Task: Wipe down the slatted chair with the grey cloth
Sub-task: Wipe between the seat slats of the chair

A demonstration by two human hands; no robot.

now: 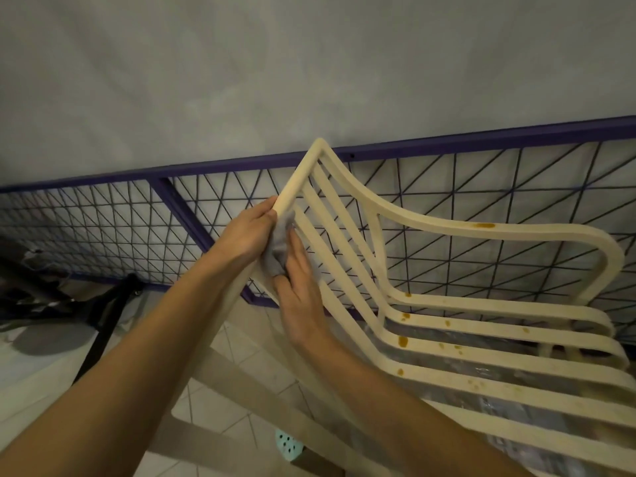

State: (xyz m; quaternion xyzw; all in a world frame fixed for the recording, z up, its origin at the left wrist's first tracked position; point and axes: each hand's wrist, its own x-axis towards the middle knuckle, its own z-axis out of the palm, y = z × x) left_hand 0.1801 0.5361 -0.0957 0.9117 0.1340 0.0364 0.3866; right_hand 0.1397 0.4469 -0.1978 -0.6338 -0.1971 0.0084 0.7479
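Observation:
The cream slatted chair (447,232) fills the right half of the view, its backrest rising to a corner near the top centre. Brown-orange stains dot the armrest and the seat slats. My left hand (246,232) grips the backrest's left edge rail, thumb on top. The grey cloth (278,251) is bunched between both hands against the backrest slats. My right hand (301,287) presses the cloth onto a slat with straight fingers.
A purple metal frame with black wire mesh (430,187) leans against the grey wall behind the chair. Dark bags and a black stand (103,311) lie on the tiled floor at the left. A mint perforated object (289,444) lies below the chair.

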